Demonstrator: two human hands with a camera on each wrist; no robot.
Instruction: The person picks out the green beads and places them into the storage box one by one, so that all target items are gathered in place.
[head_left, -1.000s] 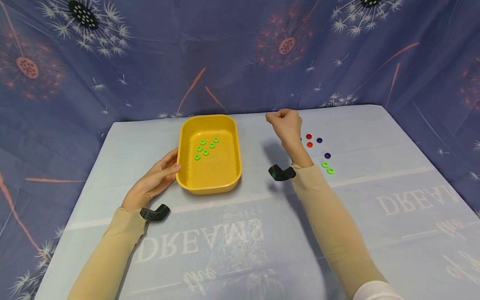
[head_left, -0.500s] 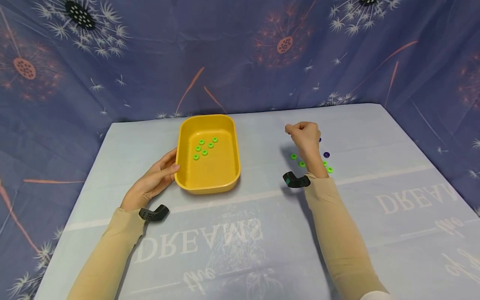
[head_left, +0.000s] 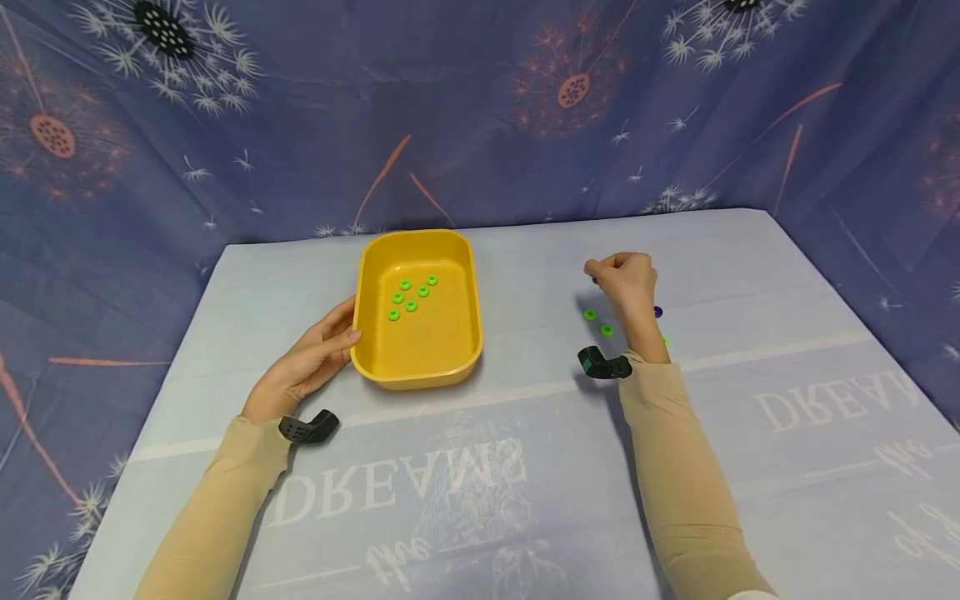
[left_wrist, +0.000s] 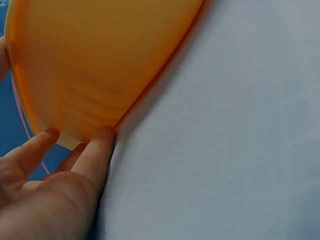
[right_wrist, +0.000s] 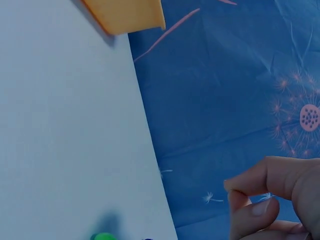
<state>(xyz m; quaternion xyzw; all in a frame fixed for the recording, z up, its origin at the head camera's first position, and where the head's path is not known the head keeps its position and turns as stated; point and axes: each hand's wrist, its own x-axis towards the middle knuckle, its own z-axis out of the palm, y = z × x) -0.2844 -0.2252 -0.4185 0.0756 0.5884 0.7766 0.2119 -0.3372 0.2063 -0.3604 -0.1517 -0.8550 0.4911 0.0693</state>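
My left hand [head_left: 311,358] rests against the left side of a yellow bin [head_left: 420,367], its fingertips touching the outer wall in the left wrist view. Several small bright green rings [head_left: 411,306] lie on the bin's floor. To the right, my right hand [head_left: 628,279] is above the table, fingers curled and thumb close to the index finger. Nothing shows between them in the right wrist view. Just below its fingertips in the head view is a small dark piece [head_left: 595,280]. Green rings [head_left: 590,315] and a dark blue ring [head_left: 657,312] lie around the right wrist, which hides others.
A pale cloth with printed lettering covers the table [head_left: 450,500]. Behind the table's back edge hangs a blue curtain [head_left: 480,108] with dandelion prints. Black wrist devices [head_left: 604,364] sit at both cuffs.
My right hand has moved right and a little nearer, over the loose rings. The red rings seen earlier are now hidden behind it. The left hand and bin have stayed put.
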